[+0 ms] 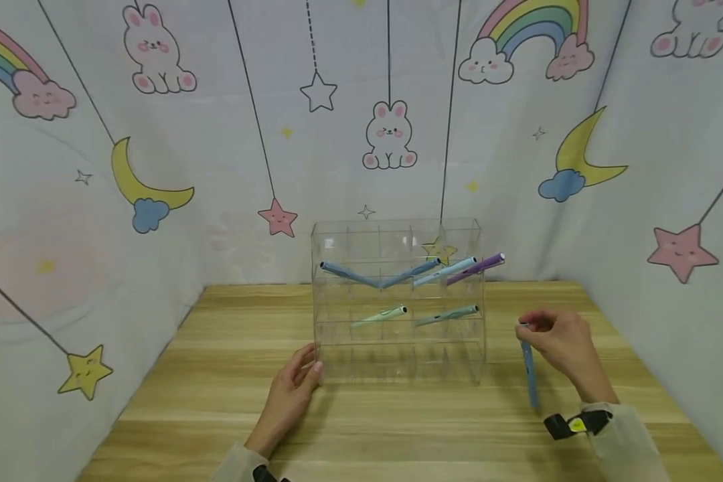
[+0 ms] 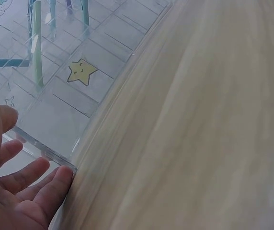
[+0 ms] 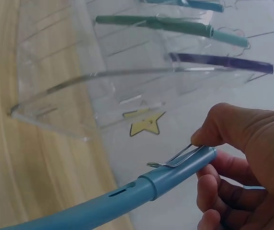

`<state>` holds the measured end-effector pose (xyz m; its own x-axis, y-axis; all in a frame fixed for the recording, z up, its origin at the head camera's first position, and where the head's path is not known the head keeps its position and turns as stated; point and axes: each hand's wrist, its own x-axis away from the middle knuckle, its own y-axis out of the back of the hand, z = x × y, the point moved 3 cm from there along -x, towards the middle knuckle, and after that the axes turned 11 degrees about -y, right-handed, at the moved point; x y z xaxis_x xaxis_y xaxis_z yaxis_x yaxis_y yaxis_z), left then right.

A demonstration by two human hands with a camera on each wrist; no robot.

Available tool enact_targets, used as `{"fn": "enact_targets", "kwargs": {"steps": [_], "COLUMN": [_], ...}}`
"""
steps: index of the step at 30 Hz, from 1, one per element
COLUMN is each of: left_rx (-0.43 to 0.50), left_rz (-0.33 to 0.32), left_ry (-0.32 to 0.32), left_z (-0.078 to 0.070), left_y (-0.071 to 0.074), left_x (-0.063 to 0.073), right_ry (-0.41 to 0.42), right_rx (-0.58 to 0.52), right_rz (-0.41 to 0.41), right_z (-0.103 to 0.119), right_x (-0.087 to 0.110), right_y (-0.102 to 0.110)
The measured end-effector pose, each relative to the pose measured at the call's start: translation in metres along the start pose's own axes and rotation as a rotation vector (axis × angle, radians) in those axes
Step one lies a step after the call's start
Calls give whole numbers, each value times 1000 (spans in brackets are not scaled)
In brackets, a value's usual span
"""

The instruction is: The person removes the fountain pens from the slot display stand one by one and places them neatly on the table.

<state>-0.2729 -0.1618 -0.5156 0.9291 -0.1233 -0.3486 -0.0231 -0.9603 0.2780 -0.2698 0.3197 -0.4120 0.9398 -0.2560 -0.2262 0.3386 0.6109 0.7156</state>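
Note:
A clear acrylic pen rack [image 1: 397, 335] stands upright on the table with several pens leaning in its compartments. At its lower left corner my left hand [image 1: 292, 385] rests against the side, fingers fairly straight; the left wrist view shows the fingertips [image 2: 62, 177] touching the rack's edge. To the right of the rack, apart from it, my right hand [image 1: 557, 341] pinches a blue fountain pen [image 1: 529, 375] by its capped end. This pen hangs nearly upright above the table in the head view. Its metal clip [image 3: 175, 158] and barrel slot show in the right wrist view.
Across the rack's upper tier lie two blue pens, a light blue pen [image 1: 446, 271] and a purple pen [image 1: 476, 268] jutting past the right side. A pale green pen [image 1: 379, 316] and a green pen [image 1: 447, 315] sit lower. A printed curtain [image 1: 337, 161] hangs behind the wooden table [image 1: 397, 428].

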Motion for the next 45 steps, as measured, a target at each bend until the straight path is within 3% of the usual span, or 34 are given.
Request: {"fn": "enact_targets", "kwargs": {"steps": [3,7,19,30,45], "left_rx": [-7,18,23,17,25], "left_rz": [-6,-11,-11,-3,-8], "left_ry": [10,8,9,-8,7], "left_z": [-1,-2,0,1,1], "left_y": [3,3,2,0,0], "left_x": [1,0,1,1,2], "right_ry": [-38,-54,-106,-142,-124], "right_rx": [30,71,84,152,196], "right_rz": [71,101,95,127,156], "right_z": [-7,-19,-49,-69,-73], "right_x": [-4,-11,-25,-23,-25], "right_y": [-5,-10,-29,-44,-56]}}
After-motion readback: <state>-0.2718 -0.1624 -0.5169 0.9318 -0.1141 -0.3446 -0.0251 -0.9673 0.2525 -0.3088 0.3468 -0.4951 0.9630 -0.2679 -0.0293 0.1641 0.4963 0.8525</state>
